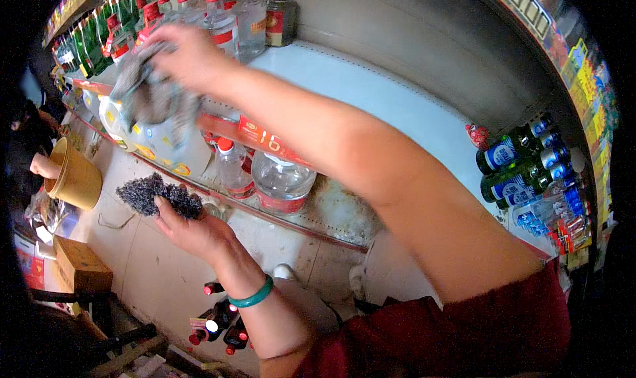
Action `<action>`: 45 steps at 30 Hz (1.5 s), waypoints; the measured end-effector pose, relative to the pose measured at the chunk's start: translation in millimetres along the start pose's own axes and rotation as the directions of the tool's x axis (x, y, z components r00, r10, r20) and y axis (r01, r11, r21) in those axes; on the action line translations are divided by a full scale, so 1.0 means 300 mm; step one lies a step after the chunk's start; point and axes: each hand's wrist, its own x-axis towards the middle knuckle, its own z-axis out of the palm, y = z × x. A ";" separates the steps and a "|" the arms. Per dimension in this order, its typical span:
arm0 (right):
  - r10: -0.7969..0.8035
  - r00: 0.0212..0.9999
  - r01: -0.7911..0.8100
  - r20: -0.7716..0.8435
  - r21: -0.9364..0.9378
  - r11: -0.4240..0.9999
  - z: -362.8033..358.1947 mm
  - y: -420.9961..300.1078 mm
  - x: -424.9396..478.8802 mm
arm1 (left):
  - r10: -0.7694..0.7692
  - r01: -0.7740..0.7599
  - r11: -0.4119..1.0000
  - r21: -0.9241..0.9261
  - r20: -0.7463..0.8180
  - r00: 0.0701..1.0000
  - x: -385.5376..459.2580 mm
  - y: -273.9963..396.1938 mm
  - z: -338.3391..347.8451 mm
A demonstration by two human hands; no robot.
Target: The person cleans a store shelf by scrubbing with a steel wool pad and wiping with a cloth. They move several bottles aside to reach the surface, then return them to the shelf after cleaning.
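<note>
My right hand grips a grey, damp-looking cloth, which hangs down over the shelf's front edge. Hand and cloth are blurred. Just behind them stand clear glass bottles with red caps. Lower down, my left hand, below a teal bangle, holds a dark, curly scouring pad between thumb and fingers. Under the cloth, white plastic jugs stand on the bottom shelf. A large clear bottle with a red label is beside a smaller red-capped bottle.
The pale upper shelf board carries green bottles at one end and blue-labelled bottles at the other. On the tiled floor are a yellow bucket, with another person's hand at its rim, a wooden box and dark bottles.
</note>
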 end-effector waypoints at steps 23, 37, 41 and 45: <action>0.557 0.821 -0.294 -0.125 -0.929 0.225 -0.728 0.537 -0.246 | -0.199 0.196 0.980 0.029 0.135 0.971 -0.061 -0.068 0.034; 0.303 0.874 0.050 0.379 -0.690 0.722 -0.318 0.325 -0.286 | -0.192 0.189 0.981 0.034 0.151 0.970 -0.063 -0.079 0.034; 0.210 0.857 0.163 0.471 -0.634 0.756 -0.263 0.332 -0.250 | -0.194 0.191 0.981 0.033 0.140 0.971 -0.071 -0.076 0.043; 0.234 0.851 0.137 0.470 -0.629 0.765 -0.175 0.360 -0.181 | -0.194 0.192 0.981 0.027 0.130 0.972 -0.083 -0.068 0.056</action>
